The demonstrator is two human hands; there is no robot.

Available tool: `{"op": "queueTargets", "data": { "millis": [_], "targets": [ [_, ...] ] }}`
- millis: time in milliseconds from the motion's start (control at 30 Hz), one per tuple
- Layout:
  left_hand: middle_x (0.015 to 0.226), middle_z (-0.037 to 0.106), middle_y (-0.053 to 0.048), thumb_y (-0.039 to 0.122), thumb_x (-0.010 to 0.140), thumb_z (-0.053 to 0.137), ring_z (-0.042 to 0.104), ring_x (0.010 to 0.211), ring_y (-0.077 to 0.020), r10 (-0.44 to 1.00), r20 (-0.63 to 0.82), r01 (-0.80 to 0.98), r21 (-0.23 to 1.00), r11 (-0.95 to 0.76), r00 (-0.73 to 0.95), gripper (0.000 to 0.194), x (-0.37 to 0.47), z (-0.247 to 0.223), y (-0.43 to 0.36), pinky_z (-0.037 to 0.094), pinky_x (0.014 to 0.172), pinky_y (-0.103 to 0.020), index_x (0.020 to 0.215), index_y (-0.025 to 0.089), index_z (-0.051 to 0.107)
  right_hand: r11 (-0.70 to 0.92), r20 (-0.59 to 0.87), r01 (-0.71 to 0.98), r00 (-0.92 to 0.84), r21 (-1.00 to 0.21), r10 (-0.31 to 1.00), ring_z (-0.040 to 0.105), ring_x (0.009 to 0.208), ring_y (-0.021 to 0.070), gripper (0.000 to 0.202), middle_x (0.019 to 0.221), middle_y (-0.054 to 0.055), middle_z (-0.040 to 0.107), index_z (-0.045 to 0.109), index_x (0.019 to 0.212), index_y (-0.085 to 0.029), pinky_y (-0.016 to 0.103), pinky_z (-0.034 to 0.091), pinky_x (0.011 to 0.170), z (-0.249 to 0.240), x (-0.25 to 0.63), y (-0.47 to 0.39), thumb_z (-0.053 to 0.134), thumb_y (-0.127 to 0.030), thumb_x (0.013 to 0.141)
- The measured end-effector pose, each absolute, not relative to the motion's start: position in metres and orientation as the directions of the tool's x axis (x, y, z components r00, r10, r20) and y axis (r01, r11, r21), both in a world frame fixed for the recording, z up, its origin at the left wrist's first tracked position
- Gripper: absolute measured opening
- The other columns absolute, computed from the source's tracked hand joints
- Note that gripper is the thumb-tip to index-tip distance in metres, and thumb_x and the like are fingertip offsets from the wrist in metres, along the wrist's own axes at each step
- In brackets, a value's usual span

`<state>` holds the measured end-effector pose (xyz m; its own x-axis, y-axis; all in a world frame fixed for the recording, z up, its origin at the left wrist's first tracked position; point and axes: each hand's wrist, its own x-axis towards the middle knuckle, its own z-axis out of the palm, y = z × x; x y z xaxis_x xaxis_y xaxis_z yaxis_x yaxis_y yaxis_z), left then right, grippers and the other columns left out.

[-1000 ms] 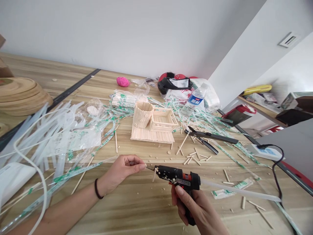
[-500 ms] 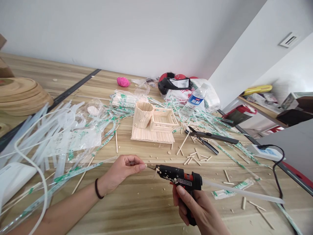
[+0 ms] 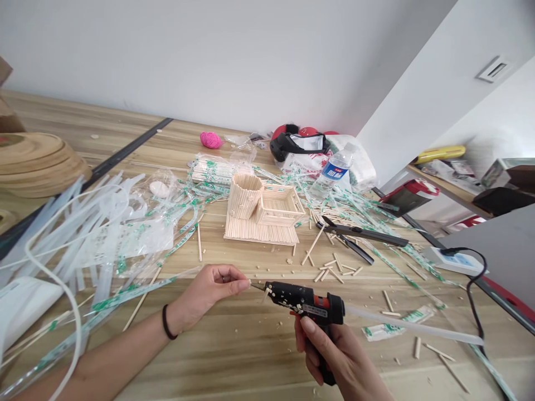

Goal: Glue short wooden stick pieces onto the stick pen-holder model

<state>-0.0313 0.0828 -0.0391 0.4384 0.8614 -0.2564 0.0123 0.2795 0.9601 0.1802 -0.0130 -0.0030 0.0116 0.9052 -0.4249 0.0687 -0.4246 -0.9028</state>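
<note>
The glue gun (image 3: pixel 292 297) is located over the near part of the tabletop (image 3: pixel 200 362), nozzle (image 3: pixel 258 287) directed at the left hand (image 3: pixel 219 287). The right hand (image 3: pixel 334 351) is wrapped around its handle; the left pinches a small pale piece (image 3: pixel 249 282) at the nozzle tip. Contact between tip and piece cannot be confirmed. The two hands are apart.

Step in hand, by judgement: applying glue to the piece. The next move appears to call for a steady nozzle, a small bead, and fingertips clear of the presumably hot tip.

A glue stick (image 3: pixel 413 327) projects from the gun's rear. Beyond stands a stick-built model (image 3: pixel 259 231); cut sticks (image 3: pixel 334 268) and a black cutting tool (image 3: pixel 363 234) lie to its right.
</note>
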Motion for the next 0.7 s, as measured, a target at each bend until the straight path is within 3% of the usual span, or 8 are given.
{"op": "queueTargets", "data": {
  "millis": [267, 367, 433, 500, 567, 700],
  "targets": [
    [0.067, 0.063, 0.002, 0.035, 0.070, 0.073, 0.050, 0.064, -0.0124, 0.864, -0.251, 0.017, 0.962, 0.271, 0.436, 0.019, -0.032, -0.040, 0.083, 0.038, 0.063, -0.023, 0.073, 0.017, 0.069, -0.413, -0.410, 0.055, 0.058, -0.909, 0.910, 0.036, 0.040, 0.0059, 0.052, 0.054, -0.004, 0.047, 0.055, 0.064, -0.015, 0.021, 0.026, 0.039, -0.006, 0.176, -0.016, 0.060, -0.066, 0.070],
    [0.067, 0.062, 0.002, 0.035, 0.070, 0.073, 0.051, 0.064, -0.0128, 0.862, -0.260, 0.022, 0.960, 0.278, 0.434, 0.019, -0.032, -0.037, 0.082, 0.038, 0.063, -0.024, 0.072, 0.017, 0.068, -0.381, -0.375, 0.143, 0.067, -0.914, 0.925, 0.037, 0.040, 0.0079, 0.049, 0.049, -0.005, 0.042, 0.058, 0.069, -0.015, 0.022, 0.024, 0.041, -0.006, 0.183, -0.017, 0.054, -0.063, 0.077],
    [0.068, 0.063, 0.002, 0.036, 0.070, 0.073, 0.051, 0.065, -0.0133, 0.863, -0.259, 0.023, 0.961, 0.277, 0.433, 0.019, -0.032, -0.037, 0.082, 0.039, 0.065, -0.025, 0.072, 0.017, 0.068, -0.326, -0.291, 0.267, 0.162, -0.907, 0.943, 0.044, 0.046, 0.0118, 0.046, 0.055, -0.001, 0.050, 0.062, 0.078, -0.016, 0.024, 0.030, 0.045, -0.006, 0.194, -0.017, 0.053, -0.061, 0.078],
    [0.069, 0.063, 0.001, 0.036, 0.069, 0.073, 0.052, 0.066, -0.0137, 0.865, -0.253, 0.026, 0.963, 0.269, 0.433, 0.019, -0.033, -0.037, 0.082, 0.040, 0.066, -0.025, 0.072, 0.018, 0.069, -0.270, -0.140, 0.464, 0.296, -0.844, 0.945, 0.053, 0.058, 0.0182, 0.038, 0.069, 0.003, 0.061, 0.062, 0.085, -0.020, 0.028, 0.038, 0.053, -0.007, 0.208, -0.014, 0.057, -0.056, 0.076],
    [0.070, 0.064, 0.001, 0.036, 0.069, 0.073, 0.052, 0.067, -0.0138, 0.865, -0.248, 0.023, 0.964, 0.265, 0.437, 0.019, -0.033, -0.038, 0.082, 0.040, 0.066, -0.025, 0.073, 0.018, 0.069, -0.240, 0.018, 0.666, 0.356, -0.706, 0.934, 0.059, 0.070, 0.0234, 0.031, 0.081, 0.005, 0.065, 0.060, 0.087, -0.023, 0.030, 0.042, 0.061, -0.007, 0.224, -0.012, 0.061, -0.050, 0.073],
    [0.068, 0.063, 0.002, 0.035, 0.070, 0.073, 0.052, 0.066, -0.0129, 0.860, -0.236, -0.001, 0.964, 0.265, 0.453, 0.018, -0.033, -0.039, 0.083, 0.040, 0.065, -0.024, 0.073, 0.018, 0.069, -0.253, 0.069, 0.827, 0.330, -0.502, 0.942, 0.061, 0.071, 0.0246, 0.026, 0.084, 0.004, 0.065, 0.056, 0.090, -0.026, 0.030, 0.044, 0.060, -0.009, 0.252, -0.015, 0.056, -0.049, 0.076]
  ]
}}
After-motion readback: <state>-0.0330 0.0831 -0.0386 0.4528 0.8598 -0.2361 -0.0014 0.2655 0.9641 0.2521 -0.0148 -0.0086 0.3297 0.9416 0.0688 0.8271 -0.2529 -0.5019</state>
